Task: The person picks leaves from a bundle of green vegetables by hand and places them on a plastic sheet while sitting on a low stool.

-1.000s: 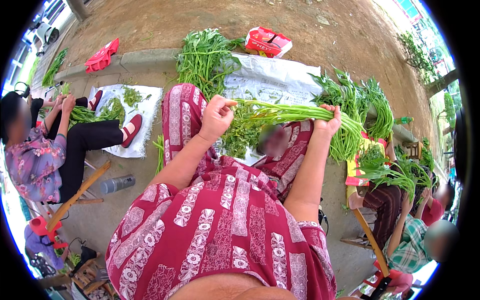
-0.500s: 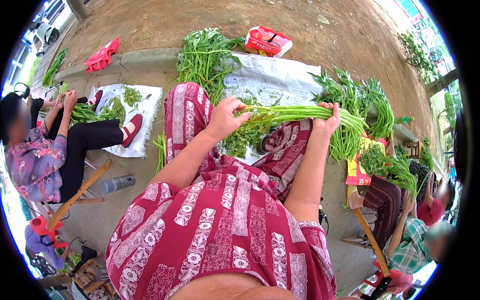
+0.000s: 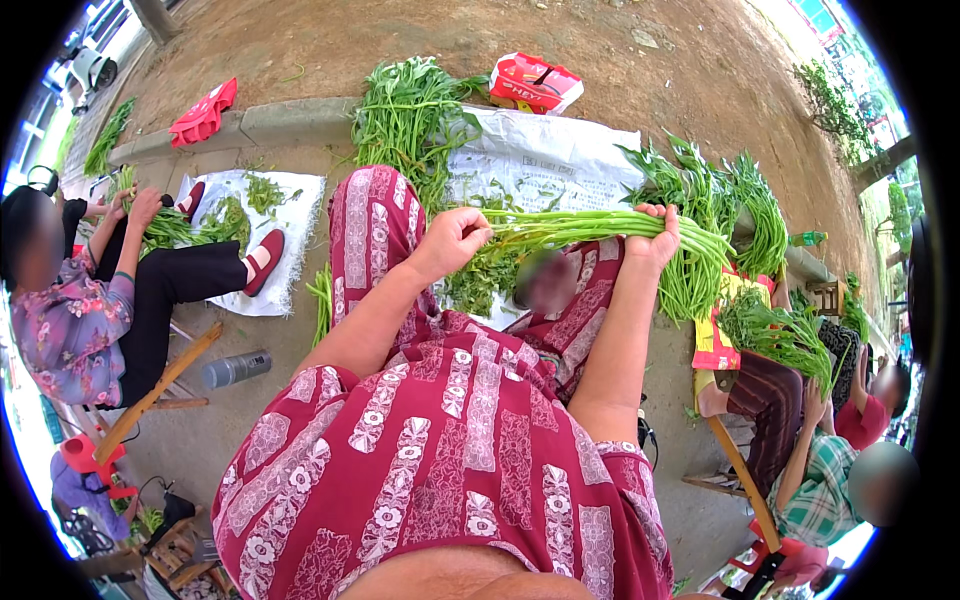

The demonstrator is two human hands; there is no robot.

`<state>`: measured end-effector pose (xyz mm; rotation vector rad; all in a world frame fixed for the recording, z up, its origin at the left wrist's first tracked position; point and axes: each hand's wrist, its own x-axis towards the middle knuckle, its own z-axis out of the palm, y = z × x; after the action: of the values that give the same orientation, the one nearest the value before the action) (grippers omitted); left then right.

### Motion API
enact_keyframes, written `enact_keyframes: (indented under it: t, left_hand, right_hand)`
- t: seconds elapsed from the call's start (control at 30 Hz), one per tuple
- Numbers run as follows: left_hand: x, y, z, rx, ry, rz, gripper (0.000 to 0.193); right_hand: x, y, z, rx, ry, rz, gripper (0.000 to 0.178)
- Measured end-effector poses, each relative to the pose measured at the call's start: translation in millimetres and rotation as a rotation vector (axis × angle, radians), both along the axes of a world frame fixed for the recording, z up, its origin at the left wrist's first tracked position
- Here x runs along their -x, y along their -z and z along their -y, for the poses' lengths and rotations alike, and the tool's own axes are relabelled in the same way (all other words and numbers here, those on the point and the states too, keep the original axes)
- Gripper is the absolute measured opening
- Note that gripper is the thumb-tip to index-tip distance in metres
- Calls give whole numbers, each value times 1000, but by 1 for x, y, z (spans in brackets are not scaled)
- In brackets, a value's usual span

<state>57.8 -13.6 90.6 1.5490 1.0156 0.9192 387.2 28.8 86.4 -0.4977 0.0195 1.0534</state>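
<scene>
A bunch of long green leafy-vegetable stems, like water spinach (image 3: 570, 228), stretches across above my lap. My right hand (image 3: 655, 238) is wrapped round the bunch, and the thicker stem ends stick out to its right. At the thin left end, my left hand (image 3: 450, 243) is closed in a pinch, its fingertips against the stem tips; what lies between them is too small to make out. Below the bunch, between my knees, a pile of plucked leaves (image 3: 480, 285) lies on a white woven sheet (image 3: 540, 145).
Beyond my left knee lies a heap of greens (image 3: 405, 115); another heap (image 3: 745, 215) lies at right. A red bag (image 3: 535, 82) stands past the sheet. People sit close on both sides, working on greens. A grey bottle (image 3: 236, 369) lies on the ground at left.
My left hand has shifted slightly down, and its fingers have drawn together from a looser grip at the stem tips. My right hand keeps its hold in nearly the same place.
</scene>
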Motion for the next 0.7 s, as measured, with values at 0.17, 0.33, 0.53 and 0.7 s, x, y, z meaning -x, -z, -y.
enact_keyframes:
  t: [0.17,0.33,0.53,0.7]
  left_hand:
    - [4,-7,2,-223,177,-132,7]
    - [10,-13,-2,-267,293,-175,6]
    - [13,-14,1,-39,465,-105,8]
    - [17,-19,2,141,521,-4,11]
  right_hand:
    - [-1,-1,0,-5,1,-10,18]
    - [1,-3,1,19,23,-31,17]
    - [3,-4,-1,56,40,-30,17]
    - [4,-4,-2,79,53,-24,17]
